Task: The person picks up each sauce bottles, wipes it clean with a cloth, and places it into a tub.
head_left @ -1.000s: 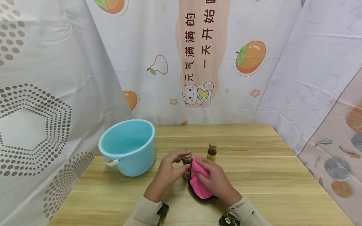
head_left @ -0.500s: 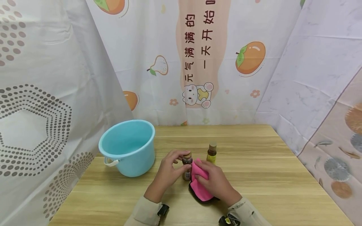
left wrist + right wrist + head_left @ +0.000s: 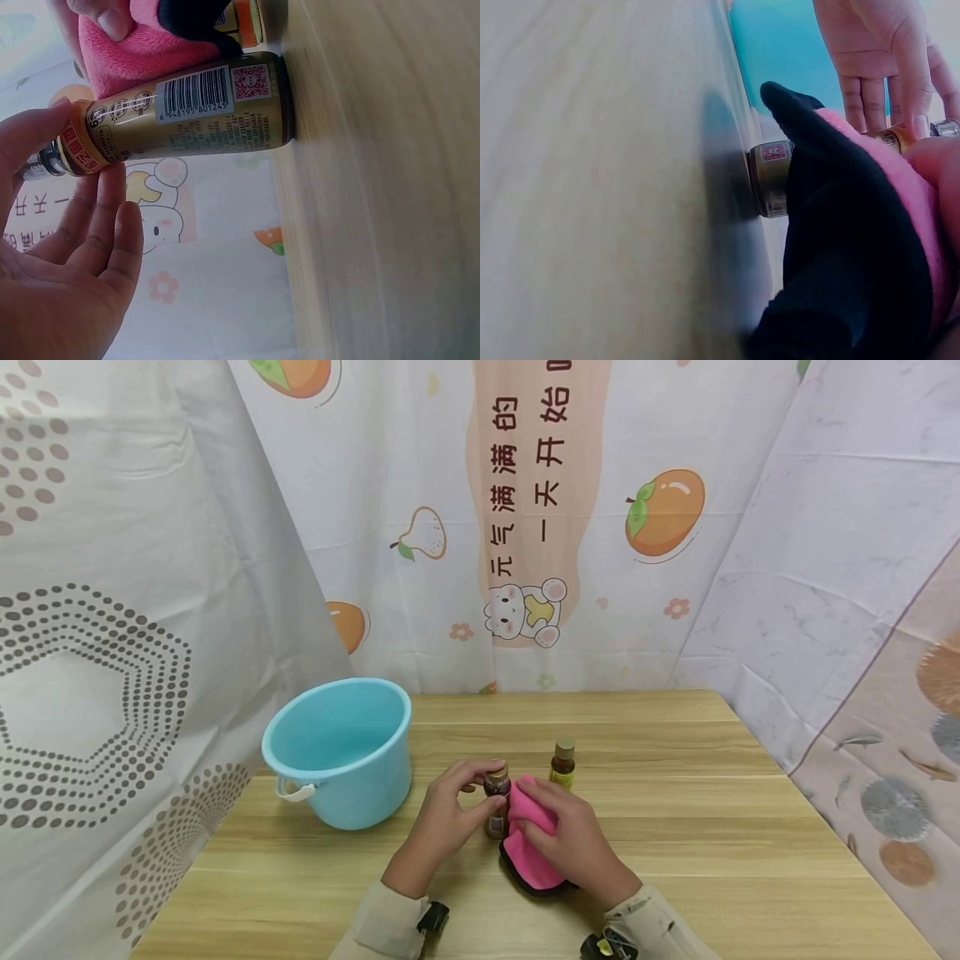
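My left hand holds a small dark glass bottle upright on the table, its thumb and fingers around the neck and shoulder. The bottle has a gold label with a barcode and a red-and-white QR code, and a gold-coloured cap. In my right hand is a bunched cloth, pink and fluffy on one side and black on the other. Its pink side lies against the bottle's right flank, with the lower part hanging down by the table. Most of the black side shows in the right wrist view.
A second dark bottle with a yellow label and brownish cap stands just behind my right hand. To the left is a light blue bucket with a white handle grip. A printed curtain hangs behind the wooden table.
The cloth shifts slightly against the bottle as the right fingers move a little: down at half a second ago, back up now. My left hand keeps its hold, with the bottle in place.
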Available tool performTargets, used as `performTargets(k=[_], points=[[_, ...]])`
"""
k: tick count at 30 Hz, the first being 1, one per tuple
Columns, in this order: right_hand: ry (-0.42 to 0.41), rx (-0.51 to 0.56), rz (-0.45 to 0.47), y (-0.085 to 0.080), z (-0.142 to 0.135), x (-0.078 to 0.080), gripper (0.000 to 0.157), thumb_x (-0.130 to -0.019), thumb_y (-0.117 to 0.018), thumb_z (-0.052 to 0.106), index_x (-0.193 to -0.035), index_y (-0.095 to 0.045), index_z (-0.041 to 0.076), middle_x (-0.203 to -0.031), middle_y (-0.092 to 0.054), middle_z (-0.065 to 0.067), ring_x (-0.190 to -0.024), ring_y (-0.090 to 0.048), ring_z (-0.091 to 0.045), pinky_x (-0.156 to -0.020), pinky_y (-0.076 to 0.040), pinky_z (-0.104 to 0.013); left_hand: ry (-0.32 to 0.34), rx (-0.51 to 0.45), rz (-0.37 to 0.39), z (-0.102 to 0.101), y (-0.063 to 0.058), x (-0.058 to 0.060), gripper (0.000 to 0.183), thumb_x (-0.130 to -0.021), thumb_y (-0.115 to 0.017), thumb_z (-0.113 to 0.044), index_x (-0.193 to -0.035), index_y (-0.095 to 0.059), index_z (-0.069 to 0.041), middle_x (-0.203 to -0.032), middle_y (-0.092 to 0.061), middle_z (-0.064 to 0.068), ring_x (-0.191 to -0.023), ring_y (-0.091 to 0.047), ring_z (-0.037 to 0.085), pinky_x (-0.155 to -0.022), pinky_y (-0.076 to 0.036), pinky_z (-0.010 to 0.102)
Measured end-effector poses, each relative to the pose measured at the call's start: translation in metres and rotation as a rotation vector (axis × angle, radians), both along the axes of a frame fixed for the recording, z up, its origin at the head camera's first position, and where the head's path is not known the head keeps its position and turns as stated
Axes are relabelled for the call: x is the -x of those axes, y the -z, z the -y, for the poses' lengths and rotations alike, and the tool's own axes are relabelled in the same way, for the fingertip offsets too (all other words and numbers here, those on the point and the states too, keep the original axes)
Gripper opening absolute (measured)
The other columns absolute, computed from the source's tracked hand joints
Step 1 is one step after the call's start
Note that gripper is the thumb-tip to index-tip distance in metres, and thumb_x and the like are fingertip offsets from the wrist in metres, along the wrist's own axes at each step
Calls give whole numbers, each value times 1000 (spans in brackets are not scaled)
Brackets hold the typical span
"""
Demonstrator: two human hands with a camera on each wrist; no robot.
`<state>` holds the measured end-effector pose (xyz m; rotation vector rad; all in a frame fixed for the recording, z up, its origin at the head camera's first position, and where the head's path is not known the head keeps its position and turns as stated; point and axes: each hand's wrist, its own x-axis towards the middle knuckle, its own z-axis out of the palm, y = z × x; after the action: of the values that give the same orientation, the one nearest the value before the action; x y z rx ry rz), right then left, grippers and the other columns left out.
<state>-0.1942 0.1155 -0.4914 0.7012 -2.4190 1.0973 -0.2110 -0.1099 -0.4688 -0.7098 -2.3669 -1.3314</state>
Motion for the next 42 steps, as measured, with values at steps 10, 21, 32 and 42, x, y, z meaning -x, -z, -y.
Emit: performTargets(k=[10,21,32,42], points=[[-26,85,-83,-1,1,2,54,-86,-86,17,-138,-68,14,-139,-66,-11,-119,-68,-25,-89,-61,-36,30,-1,-23,1,0,1,45,-93,-80,-21,-134,-66,-33,-128,-68,-10,-108,-68,12,-87,-59,45],[-90,143,-118,-2,-1,3,52,-92,-80,15,-142,-64,13,-142,-63,-13,-122,-67,-28,-91,-60,-34,52,-11,-8,0,0,1,46,-93,-80,-15,-133,-66,-34,-127,-68,-12,-111,-69,12,-91,-59,47],[-33,75,-40,-2,-1,1,56,-88,-84,16,-141,-65,17,-143,-63,-11,-122,-67,-25,-88,-62,-36,36,-9,27,0,-1,-2,47,-92,-81,-20,-134,-64,-36,-130,-65,-16,-118,-63,11,-96,-53,52],[2,-1,16,1,-1,1,56,-87,-85,18,-139,-67,15,-141,-64,-13,-121,-68,-29,-88,-61,-40,18,-6,69,0,0,-1,48,-91,-82,-24,-133,-65,-40,-132,-62,-17,-115,-60,10,-97,-52,51]])
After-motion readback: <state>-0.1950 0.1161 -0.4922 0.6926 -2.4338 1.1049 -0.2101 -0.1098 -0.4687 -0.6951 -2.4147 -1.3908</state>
